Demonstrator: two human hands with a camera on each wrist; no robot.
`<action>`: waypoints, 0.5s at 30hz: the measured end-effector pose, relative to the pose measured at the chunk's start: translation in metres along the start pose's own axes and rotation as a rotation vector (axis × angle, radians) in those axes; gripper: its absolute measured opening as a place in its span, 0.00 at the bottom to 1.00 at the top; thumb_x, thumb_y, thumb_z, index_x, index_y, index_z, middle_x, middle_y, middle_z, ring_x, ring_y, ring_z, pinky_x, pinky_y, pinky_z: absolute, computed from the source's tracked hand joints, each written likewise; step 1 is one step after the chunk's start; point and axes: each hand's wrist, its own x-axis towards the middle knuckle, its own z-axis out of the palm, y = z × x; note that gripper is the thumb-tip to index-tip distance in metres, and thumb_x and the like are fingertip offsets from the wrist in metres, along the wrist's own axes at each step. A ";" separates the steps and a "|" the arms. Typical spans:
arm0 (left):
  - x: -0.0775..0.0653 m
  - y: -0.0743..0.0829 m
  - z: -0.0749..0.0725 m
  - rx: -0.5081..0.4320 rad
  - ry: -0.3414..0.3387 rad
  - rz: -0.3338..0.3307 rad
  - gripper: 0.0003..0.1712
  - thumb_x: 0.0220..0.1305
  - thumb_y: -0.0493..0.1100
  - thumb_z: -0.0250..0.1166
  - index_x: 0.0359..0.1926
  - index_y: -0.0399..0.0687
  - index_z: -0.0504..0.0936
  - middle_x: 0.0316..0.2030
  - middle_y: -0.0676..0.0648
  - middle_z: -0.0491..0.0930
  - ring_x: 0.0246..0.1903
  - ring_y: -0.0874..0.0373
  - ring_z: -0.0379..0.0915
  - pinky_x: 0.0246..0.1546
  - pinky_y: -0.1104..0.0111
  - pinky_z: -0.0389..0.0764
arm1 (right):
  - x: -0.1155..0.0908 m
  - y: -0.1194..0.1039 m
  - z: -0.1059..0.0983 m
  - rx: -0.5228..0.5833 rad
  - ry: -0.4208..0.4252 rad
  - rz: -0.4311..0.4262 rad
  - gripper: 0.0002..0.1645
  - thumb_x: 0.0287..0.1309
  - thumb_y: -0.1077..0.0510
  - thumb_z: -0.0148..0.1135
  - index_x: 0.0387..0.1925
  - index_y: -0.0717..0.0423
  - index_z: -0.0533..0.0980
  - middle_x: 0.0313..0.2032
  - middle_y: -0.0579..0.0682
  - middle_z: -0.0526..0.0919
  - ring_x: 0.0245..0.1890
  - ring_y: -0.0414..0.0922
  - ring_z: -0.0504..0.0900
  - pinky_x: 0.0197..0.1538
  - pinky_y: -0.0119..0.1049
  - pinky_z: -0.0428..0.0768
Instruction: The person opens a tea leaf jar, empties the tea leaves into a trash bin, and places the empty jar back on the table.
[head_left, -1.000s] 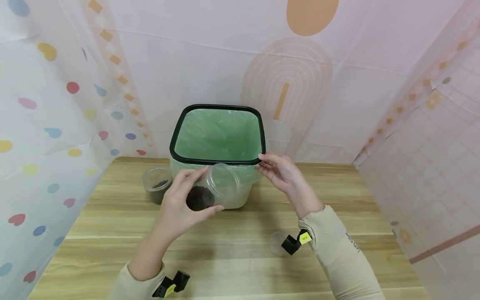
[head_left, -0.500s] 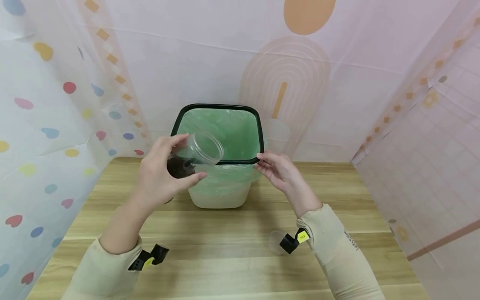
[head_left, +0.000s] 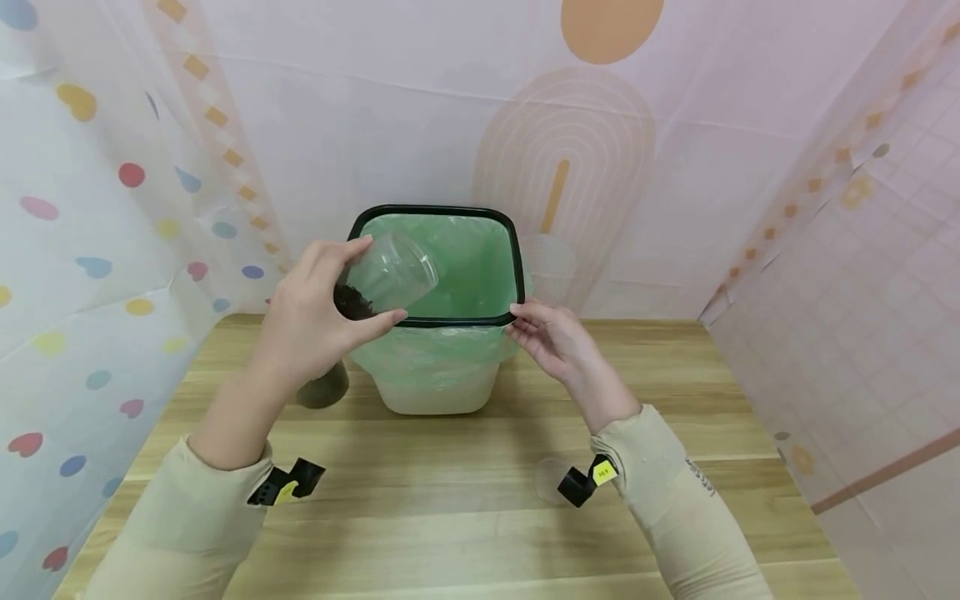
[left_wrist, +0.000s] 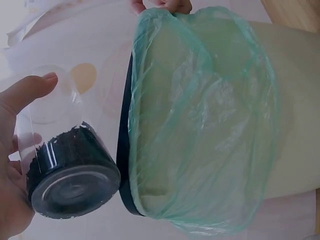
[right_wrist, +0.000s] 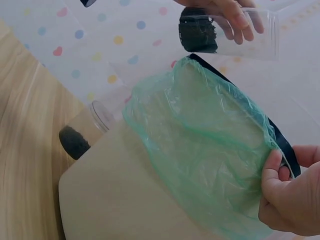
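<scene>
A clear plastic jar is held in my left hand, between thumb and fingers, above the left part of the bin's opening. It leans with its open mouth toward the right, and dark flaky bits lie at its bottom end. Beneath stands a pale trash bin with a black rim frame and a green bag lining it, folded down over the outside. At the bin's front right corner, my right hand pinches the rim and bag edge.
Left of the bin, a second clear jar with dark contents stands on the wooden table, partly hidden by the left arm in the head view. A thin clear round disc lies near the right wrist. Patterned curtains enclose the table.
My left hand has raised the jar from in front of the bin to above its opening, uncovering the bin's front. The right hand has stayed at the rim corner.
</scene>
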 end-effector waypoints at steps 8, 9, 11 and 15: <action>0.010 -0.006 -0.002 0.106 -0.001 0.135 0.45 0.39 0.46 0.78 0.59 0.38 0.71 0.42 0.37 0.71 0.35 0.44 0.69 0.37 0.54 0.73 | 0.000 0.001 0.001 0.008 0.000 0.001 0.09 0.58 0.76 0.47 0.37 0.64 0.62 0.31 0.53 0.69 0.30 0.42 0.71 0.38 0.30 0.78; 0.011 -0.007 -0.001 0.115 0.003 0.154 0.45 0.39 0.46 0.78 0.59 0.37 0.71 0.41 0.37 0.71 0.34 0.44 0.68 0.35 0.55 0.72 | 0.000 0.001 0.002 0.008 -0.002 0.001 0.10 0.58 0.76 0.47 0.38 0.64 0.62 0.32 0.53 0.69 0.30 0.42 0.71 0.38 0.30 0.78; 0.012 -0.009 0.000 0.134 0.008 0.187 0.44 0.39 0.45 0.78 0.59 0.36 0.71 0.41 0.36 0.72 0.32 0.45 0.67 0.32 0.57 0.72 | 0.000 0.001 0.002 0.005 -0.005 0.002 0.10 0.58 0.76 0.47 0.39 0.63 0.62 0.32 0.53 0.69 0.30 0.42 0.72 0.38 0.29 0.78; 0.015 -0.011 0.001 0.184 -0.010 0.230 0.44 0.40 0.44 0.78 0.59 0.35 0.70 0.43 0.36 0.72 0.33 0.44 0.68 0.32 0.56 0.74 | 0.000 0.002 0.001 0.013 -0.009 0.008 0.11 0.57 0.76 0.48 0.39 0.63 0.63 0.32 0.53 0.69 0.30 0.42 0.71 0.38 0.30 0.78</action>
